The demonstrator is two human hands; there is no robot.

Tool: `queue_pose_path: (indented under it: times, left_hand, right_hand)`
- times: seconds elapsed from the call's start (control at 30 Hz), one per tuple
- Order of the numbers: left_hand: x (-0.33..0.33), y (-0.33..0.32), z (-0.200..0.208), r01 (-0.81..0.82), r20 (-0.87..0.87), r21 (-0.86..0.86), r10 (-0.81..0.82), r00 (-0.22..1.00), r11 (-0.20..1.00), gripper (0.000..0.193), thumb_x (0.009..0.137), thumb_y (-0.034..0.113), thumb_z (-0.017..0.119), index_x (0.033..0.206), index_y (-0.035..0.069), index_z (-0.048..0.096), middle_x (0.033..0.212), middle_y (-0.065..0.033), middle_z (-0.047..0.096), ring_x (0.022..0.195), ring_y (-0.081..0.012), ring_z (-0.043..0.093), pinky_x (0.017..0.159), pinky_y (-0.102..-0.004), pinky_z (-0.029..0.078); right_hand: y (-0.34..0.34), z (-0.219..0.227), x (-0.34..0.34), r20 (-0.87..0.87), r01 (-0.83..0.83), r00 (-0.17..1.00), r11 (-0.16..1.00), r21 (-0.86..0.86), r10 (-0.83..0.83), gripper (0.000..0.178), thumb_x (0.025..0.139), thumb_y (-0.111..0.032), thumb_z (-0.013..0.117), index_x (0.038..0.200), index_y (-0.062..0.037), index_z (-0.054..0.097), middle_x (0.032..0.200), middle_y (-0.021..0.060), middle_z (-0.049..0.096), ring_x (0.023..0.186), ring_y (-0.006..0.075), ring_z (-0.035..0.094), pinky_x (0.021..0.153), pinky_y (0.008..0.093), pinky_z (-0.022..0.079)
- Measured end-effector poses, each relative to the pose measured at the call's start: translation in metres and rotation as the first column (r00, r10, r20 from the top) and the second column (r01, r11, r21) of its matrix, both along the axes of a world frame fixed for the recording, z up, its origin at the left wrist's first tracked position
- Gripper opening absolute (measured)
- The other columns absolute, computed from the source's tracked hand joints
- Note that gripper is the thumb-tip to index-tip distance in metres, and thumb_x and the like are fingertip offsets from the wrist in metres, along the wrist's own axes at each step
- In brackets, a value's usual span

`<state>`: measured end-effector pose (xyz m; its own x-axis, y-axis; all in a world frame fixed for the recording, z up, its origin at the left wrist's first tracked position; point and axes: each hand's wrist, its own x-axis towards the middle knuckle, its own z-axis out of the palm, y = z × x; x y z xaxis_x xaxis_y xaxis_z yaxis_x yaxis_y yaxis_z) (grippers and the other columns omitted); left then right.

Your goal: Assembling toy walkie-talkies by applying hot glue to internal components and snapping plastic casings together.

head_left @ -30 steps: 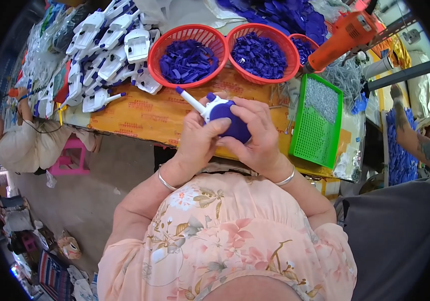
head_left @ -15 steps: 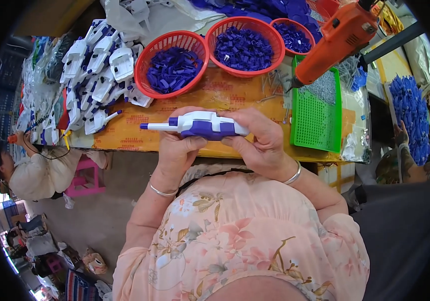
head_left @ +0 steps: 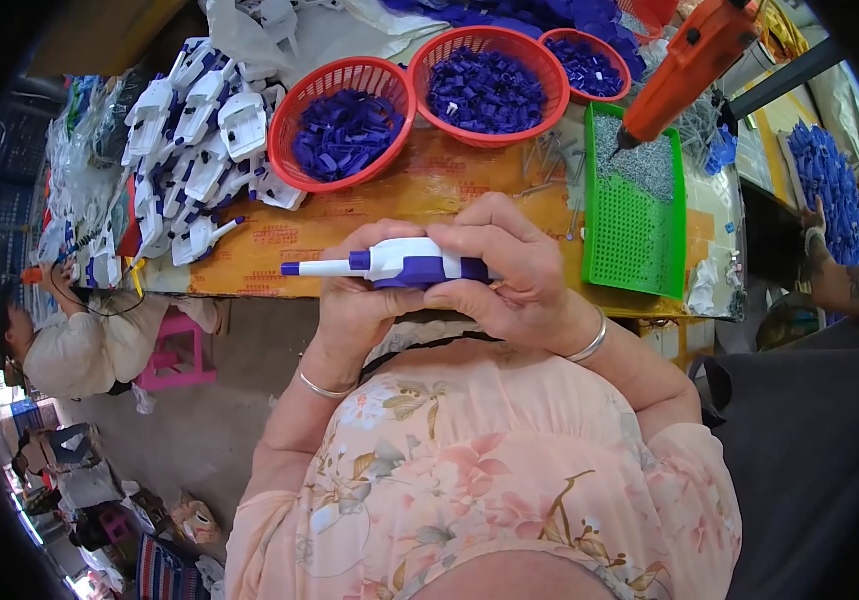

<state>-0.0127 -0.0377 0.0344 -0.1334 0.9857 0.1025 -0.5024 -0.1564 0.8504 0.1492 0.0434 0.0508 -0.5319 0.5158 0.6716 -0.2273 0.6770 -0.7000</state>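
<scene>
Between my two hands lies a white and purple plastic device [head_left: 404,263] with a narrow white nozzle and a purple tip pointing left; its exact kind I cannot make out. Fingers of my left hand [head_left: 354,305] support it from behind and beneath. My right hand [head_left: 504,262] pinches its right end between thumb and fingers, covering that part. Both hands are closed on it above the table's near edge. An orange electric screwdriver [head_left: 684,75] hangs at the upper right, its bit over a green perforated tray [head_left: 637,255] of small screws.
Three red baskets of purple parts stand behind my hands, the nearest one [head_left: 279,145] at left. Similar white and purple devices [head_left: 199,170] are heaped at the left. Loose metal pieces [head_left: 554,165] lie beside the tray. One person [head_left: 84,345] sits at left; another's arm [head_left: 834,275] shows at right.
My right hand has slid left along the device and covers more of its right end. The device has shifted slightly right. The screwdriver has swung right, over the green tray.
</scene>
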Motion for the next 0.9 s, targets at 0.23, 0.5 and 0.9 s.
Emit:
queue_pose_path:
  times: [0.23,0.5,0.9]
  left_hand:
    - [-0.006,0.002,0.002,-0.032,-0.169,-0.052,0.023,0.985,0.998,0.053,0.062,-0.006,0.076,0.11,0.0,0.056,0.103,-0.0089,0.063,0.093,-0.0174,0.061,0.083,-0.03,0.05]
    - [-0.004,0.018,0.028,0.027,-0.532,-0.11,-0.082,0.843,0.994,0.069,0.068,-0.002,0.071,0.13,0.0,0.04,0.099,-0.0061,0.062,0.09,-0.0111,0.058,0.077,-0.0243,0.047]
    - [0.009,0.002,0.011,-0.096,-0.715,-0.058,0.025,0.699,0.994,0.025,0.08,0.006,0.067,0.102,-0.002,0.059,0.078,-0.0026,0.06,0.071,-0.0072,0.055,0.062,-0.0231,0.043]
  right_hand:
    - [0.006,-0.005,-0.003,0.013,0.022,1.0,1.0,0.011,-0.023,0.038,0.071,-0.012,0.075,0.103,0.0015,0.058,0.085,0.0113,0.055,0.074,0.0231,0.054,0.063,0.0303,0.045]
    - [0.016,0.0,0.003,0.181,0.033,0.983,0.994,-0.1,-0.015,0.04,0.07,-0.01,0.074,0.103,0.0025,0.056,0.09,0.0093,0.053,0.078,0.0194,0.053,0.067,0.0281,0.046]
    - [0.016,-0.042,0.003,-0.479,-0.468,0.876,0.332,-0.819,0.052,0.034,0.086,-0.01,0.063,0.116,0.0001,0.052,0.108,0.0073,0.061,0.098,0.0166,0.06,0.089,0.032,0.048]
